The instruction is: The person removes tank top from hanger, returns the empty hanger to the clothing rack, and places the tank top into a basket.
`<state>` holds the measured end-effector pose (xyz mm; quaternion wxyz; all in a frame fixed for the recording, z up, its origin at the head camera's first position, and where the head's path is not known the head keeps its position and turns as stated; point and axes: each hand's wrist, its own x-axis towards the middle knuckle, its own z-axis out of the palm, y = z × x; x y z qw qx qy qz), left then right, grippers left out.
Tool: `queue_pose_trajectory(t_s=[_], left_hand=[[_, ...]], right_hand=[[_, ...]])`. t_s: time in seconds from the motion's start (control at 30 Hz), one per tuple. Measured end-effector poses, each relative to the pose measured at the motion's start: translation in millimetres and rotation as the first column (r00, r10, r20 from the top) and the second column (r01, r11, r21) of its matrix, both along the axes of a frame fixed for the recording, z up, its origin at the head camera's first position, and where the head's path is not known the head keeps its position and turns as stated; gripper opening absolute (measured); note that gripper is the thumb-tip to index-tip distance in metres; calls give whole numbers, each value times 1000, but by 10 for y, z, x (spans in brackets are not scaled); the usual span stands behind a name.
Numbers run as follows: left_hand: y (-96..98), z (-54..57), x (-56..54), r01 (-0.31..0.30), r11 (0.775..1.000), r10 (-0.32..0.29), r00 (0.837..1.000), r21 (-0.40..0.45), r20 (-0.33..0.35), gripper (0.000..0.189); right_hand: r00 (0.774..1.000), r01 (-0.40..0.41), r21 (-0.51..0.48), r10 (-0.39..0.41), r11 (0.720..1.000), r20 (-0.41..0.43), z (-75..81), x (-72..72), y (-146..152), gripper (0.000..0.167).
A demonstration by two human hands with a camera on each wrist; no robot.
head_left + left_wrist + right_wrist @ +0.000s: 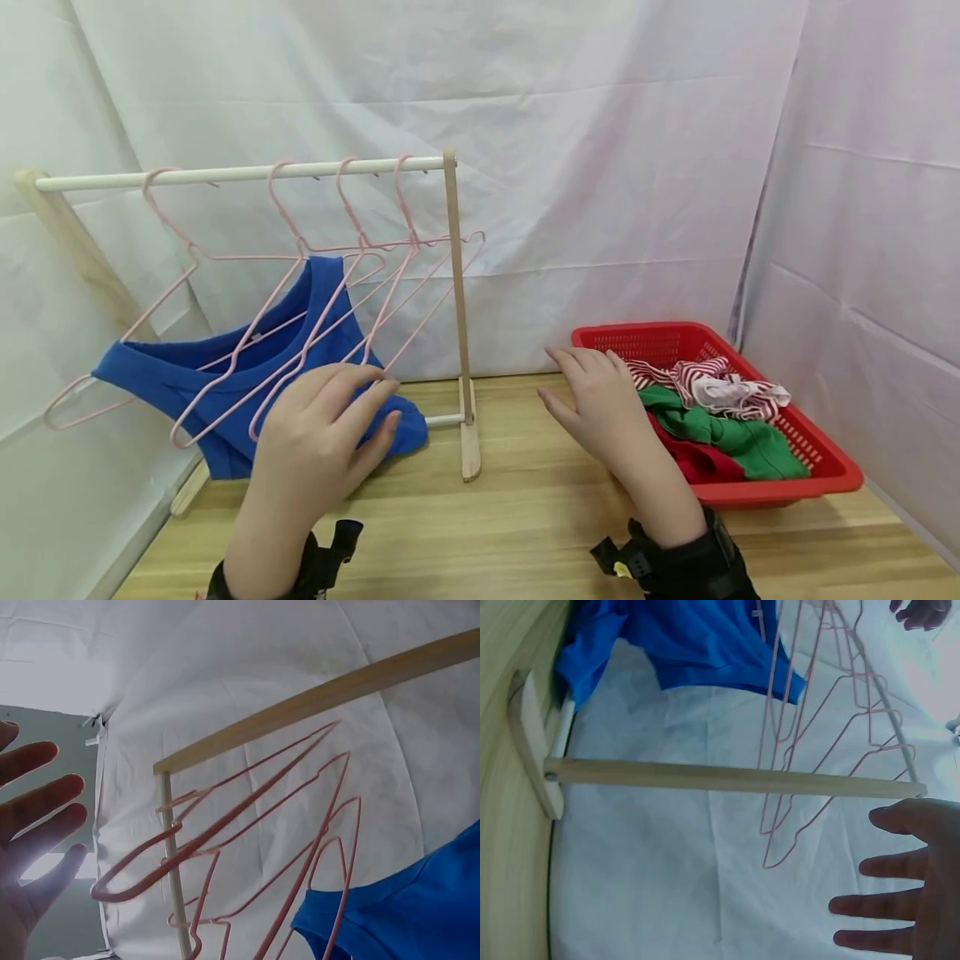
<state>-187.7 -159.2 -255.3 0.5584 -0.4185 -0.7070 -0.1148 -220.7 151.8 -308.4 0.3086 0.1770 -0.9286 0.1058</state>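
Observation:
My left hand (318, 437) is held in front of the rack, its fingers relaxed and holding nothing. Behind it a blue sleeveless top (300, 333) hangs on the leftmost pink hanger (168, 218). Several more pink hangers (225, 817) hang beside it on the white rod (240, 173), with no clothes on them. My right hand (600, 404) hovers just left of the red basket (832, 467); in the right wrist view its fingers (877, 904) are spread and straight, holding nothing. Neither hand touches a hanger or garment.
The rack's wooden post (459, 292) stands between the hands on a wooden foot (469, 450). In the basket lie a green garment (720, 433), a red garment (693, 454) and a red-and-white striped one (690, 379). White cloth (600, 167) surrounds the wooden table (465, 542).

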Motion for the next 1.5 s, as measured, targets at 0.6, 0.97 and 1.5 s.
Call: queue_pose_trajectory(t_s=[0.6, 0.97, 1.5], left_hand=[[-693, 59, 10, -178, 916, 230, 968, 359, -105, 45], [-1203, -38, 79, -470, 767, 415, 882, 437, 222, 47], [-1615, -248, -161, -698, 649, 472, 682, 304, 559, 36]], right_hand=[[993, -33, 39, 28, 999, 117, -54, -15, -112, 62], [989, -53, 17, 50, 998, 142, -61, -32, -102, 60], [976, -77, 24, 70, 997, 208, -96, -8, -193, 60]])
